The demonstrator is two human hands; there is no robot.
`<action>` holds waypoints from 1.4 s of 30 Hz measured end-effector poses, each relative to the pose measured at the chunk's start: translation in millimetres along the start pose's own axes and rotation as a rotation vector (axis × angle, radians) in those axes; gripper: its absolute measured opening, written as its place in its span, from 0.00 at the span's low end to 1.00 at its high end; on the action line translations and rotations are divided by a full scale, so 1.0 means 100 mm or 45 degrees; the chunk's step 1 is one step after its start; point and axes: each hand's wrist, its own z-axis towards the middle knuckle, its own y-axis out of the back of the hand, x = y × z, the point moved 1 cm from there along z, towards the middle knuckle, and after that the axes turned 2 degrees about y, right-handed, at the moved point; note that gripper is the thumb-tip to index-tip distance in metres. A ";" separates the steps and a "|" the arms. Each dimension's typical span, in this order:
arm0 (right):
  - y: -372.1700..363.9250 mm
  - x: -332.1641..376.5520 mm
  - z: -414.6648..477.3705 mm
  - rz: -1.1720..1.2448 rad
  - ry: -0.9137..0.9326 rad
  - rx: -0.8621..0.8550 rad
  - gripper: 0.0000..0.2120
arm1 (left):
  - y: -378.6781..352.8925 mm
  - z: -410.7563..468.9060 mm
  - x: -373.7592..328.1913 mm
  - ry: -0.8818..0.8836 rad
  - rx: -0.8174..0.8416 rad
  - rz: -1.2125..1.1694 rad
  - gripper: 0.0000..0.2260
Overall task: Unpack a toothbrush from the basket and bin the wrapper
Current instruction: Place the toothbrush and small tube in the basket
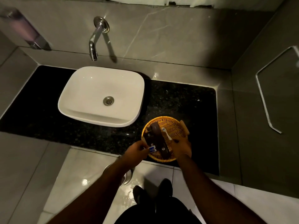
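Head view: the toothbrush (166, 134) is pinched at its handle end by the right hand (182, 148), over the basket (176, 125). Its long axis runs from about 5 o'clock up to 11 o'clock, the white head pointing to 11. The left hand (136, 152) is closed on one small blue-and-white wrapper (152, 149) at the basket's 8 o'clock rim. One round wicker basket sits on the black counter (186, 97), at 4 o'clock from the one white sink (102, 96). Dark sachets (155, 135) lie in the basket; their count is unclear. One tap (95, 39) hangs at the sink's 12 o'clock.
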 end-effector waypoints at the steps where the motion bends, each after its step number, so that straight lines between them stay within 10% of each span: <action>1: -0.03 0.02 0.03 0.006 -0.026 0.007 0.13 | 0.03 0.00 0.01 0.006 -0.007 -0.006 0.02; 33: -0.08 0.23 0.34 0.059 0.085 -0.053 0.09 | 0.10 0.21 0.06 -0.070 -0.012 0.024 0.05; 42: 0.18 0.21 0.04 0.242 0.365 0.654 0.12 | 0.02 0.37 -0.27 -0.230 0.203 0.034 0.09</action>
